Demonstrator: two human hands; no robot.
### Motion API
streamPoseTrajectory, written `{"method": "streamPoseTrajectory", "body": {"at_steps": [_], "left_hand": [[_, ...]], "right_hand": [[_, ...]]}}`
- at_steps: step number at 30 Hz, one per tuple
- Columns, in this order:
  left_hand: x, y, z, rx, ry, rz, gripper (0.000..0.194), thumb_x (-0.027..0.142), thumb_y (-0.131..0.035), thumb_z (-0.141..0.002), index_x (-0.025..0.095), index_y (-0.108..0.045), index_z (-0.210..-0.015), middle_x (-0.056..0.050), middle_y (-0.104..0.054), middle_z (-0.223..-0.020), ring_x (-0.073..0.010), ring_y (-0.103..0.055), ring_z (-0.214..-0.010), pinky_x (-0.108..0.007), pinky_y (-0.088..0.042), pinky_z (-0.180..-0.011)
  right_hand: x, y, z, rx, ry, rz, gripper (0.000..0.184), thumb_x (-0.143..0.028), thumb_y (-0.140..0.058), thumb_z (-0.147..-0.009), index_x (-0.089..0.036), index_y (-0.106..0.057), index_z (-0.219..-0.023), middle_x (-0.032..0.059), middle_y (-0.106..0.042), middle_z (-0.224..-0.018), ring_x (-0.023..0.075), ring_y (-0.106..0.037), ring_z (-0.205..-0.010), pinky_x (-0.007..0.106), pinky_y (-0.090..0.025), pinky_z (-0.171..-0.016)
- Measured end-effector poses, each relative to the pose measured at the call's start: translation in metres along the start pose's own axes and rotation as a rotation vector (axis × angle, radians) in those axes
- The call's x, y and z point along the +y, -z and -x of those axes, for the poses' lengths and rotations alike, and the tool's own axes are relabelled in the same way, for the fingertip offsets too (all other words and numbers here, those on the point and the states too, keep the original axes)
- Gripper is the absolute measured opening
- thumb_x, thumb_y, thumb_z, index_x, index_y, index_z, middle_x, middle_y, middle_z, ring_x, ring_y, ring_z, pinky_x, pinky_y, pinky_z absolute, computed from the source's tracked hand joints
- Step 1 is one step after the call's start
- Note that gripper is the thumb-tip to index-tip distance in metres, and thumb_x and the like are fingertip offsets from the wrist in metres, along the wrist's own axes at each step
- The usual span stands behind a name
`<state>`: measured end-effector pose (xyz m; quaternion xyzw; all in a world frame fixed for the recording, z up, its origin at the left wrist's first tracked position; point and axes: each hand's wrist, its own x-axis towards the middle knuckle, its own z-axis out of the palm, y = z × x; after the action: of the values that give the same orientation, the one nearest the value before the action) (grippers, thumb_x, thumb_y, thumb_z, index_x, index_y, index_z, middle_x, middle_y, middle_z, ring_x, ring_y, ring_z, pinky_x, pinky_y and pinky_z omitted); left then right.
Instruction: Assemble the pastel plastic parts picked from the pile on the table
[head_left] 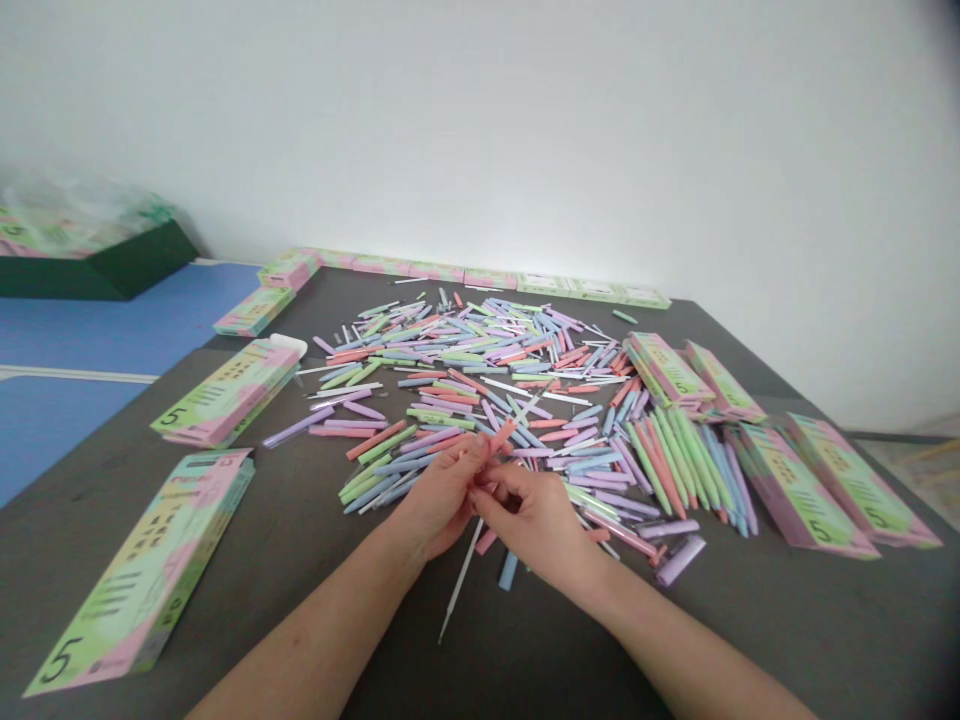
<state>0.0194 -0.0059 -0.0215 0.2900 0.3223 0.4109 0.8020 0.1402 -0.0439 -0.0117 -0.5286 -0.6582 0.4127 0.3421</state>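
Note:
My left hand [450, 490] is closed around a coral pen barrel [502, 437], whose upper end sticks out past the fingers toward the pile. Close against it, my right hand [536, 515] pinches at the lower end, and its fingertips hide what lies between them. A thin white pen refill [461, 580] points down toward me from below the hands; I cannot tell whether it is held or lies on the table. Around and beyond both hands spreads a loose pile of pen parts [480, 350] in purple, green, blue and coral, mixed with white refills.
Assembled-looking pens [679, 460] lie in a row at the right, beside several upright-printed boxes [810, 485]. More boxes [142, 560] stand at the left, and a line of them [439, 271] runs along the back edge. A dark green tray [112, 262] sits on a blue surface.

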Motion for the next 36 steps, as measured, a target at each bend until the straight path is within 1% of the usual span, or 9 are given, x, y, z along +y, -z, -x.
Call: {"method": "streamPoseTrajectory", "body": {"at_steps": [8,11,15,20,23,25,29,32,36], "left_hand": [[-0.001,-0.004,0.000,-0.033,-0.005,0.069,0.026,0.038,-0.070,-0.076,0.012,-0.067,-0.080,-0.002,-0.062,-0.063,-0.0114,-0.057,-0.057,-0.022,-0.045,-0.056],[0.000,-0.006,0.001,-0.017,-0.013,0.074,0.026,0.037,-0.070,-0.076,0.011,-0.068,-0.080,-0.003,-0.063,-0.065,-0.0119,-0.058,-0.056,-0.022,-0.045,-0.055],[0.002,-0.003,-0.001,0.018,-0.037,0.098,0.028,0.038,-0.071,-0.075,0.011,-0.069,-0.080,-0.004,-0.064,-0.069,-0.0129,-0.059,-0.059,-0.024,-0.047,-0.057],[0.005,0.006,-0.005,0.088,-0.088,0.135,0.025,0.036,-0.073,-0.074,0.013,-0.070,-0.084,-0.004,-0.065,-0.088,-0.0109,-0.058,-0.074,-0.021,-0.047,-0.065],[0.008,0.008,-0.005,0.089,-0.081,0.096,0.025,0.038,-0.072,-0.074,0.015,-0.069,-0.083,-0.003,-0.062,-0.085,-0.0097,-0.055,-0.072,-0.019,-0.044,-0.059],[0.010,0.007,-0.004,0.069,-0.089,0.061,0.025,0.038,-0.071,-0.075,0.014,-0.068,-0.080,-0.001,-0.059,-0.077,-0.0080,-0.051,-0.065,-0.019,-0.041,-0.057],[0.012,0.003,-0.002,0.015,-0.123,-0.031,0.027,0.039,-0.069,-0.076,0.012,-0.065,-0.074,0.001,-0.050,-0.067,-0.0056,-0.040,-0.054,-0.019,-0.036,-0.053],[0.011,0.002,-0.001,0.016,-0.129,-0.115,0.028,0.040,-0.067,-0.078,0.012,-0.063,-0.074,0.001,-0.048,-0.066,-0.0059,-0.038,-0.054,-0.019,-0.034,-0.051],[0.010,0.004,0.000,0.018,-0.117,-0.218,0.028,0.041,-0.063,-0.080,0.013,-0.061,-0.073,0.002,-0.045,-0.064,-0.0060,-0.033,-0.052,-0.018,-0.027,-0.045]], "right_hand": [[-0.006,-0.005,-0.004,0.088,-0.083,0.054,0.016,-0.022,-0.054,-0.079,-0.019,-0.051,-0.063,-0.0064,-0.049,-0.047,0.0103,-0.060,-0.038,0.014,-0.033,-0.031],[-0.007,-0.005,-0.004,0.077,-0.094,0.035,0.009,-0.021,-0.056,-0.075,-0.019,-0.053,-0.067,-0.0069,-0.050,-0.047,0.0101,-0.059,-0.036,0.015,-0.036,-0.032],[-0.004,-0.003,-0.003,0.025,-0.065,-0.015,0.018,-0.025,-0.057,-0.077,-0.019,-0.047,-0.063,-0.0070,-0.048,-0.047,0.0098,-0.058,-0.039,0.015,-0.036,-0.034],[0.000,0.011,-0.001,-0.062,-0.055,-0.107,0.015,-0.024,-0.058,-0.077,-0.018,-0.049,-0.065,-0.0080,-0.044,-0.044,0.0059,-0.046,-0.037,0.016,-0.027,-0.036],[0.000,0.025,-0.003,-0.049,0.005,-0.268,0.012,-0.022,-0.057,-0.077,-0.018,-0.050,-0.068,-0.0055,-0.053,-0.051,0.0058,-0.045,-0.040,0.017,-0.029,-0.038],[0.002,0.035,-0.005,0.012,0.071,-0.400,0.011,-0.023,-0.056,-0.079,-0.018,-0.050,-0.071,-0.0032,-0.060,-0.057,0.0061,-0.045,-0.041,0.018,-0.033,-0.039],[0.005,0.054,-0.009,0.244,0.186,-0.572,0.006,-0.024,-0.056,-0.083,-0.019,-0.057,-0.084,-0.0006,-0.066,-0.066,0.0060,-0.044,-0.038,0.020,-0.032,-0.038],[0.005,0.067,-0.011,0.397,0.254,-0.620,0.003,-0.022,-0.057,-0.083,-0.019,-0.059,-0.085,0.0000,-0.066,-0.070,0.0069,-0.046,-0.042,0.020,-0.033,-0.040],[0.001,0.078,-0.011,0.522,0.321,-0.585,0.005,-0.020,-0.057,-0.084,-0.020,-0.061,-0.087,-0.0014,-0.062,-0.065,0.0076,-0.046,-0.044,0.021,-0.031,-0.041]]}}
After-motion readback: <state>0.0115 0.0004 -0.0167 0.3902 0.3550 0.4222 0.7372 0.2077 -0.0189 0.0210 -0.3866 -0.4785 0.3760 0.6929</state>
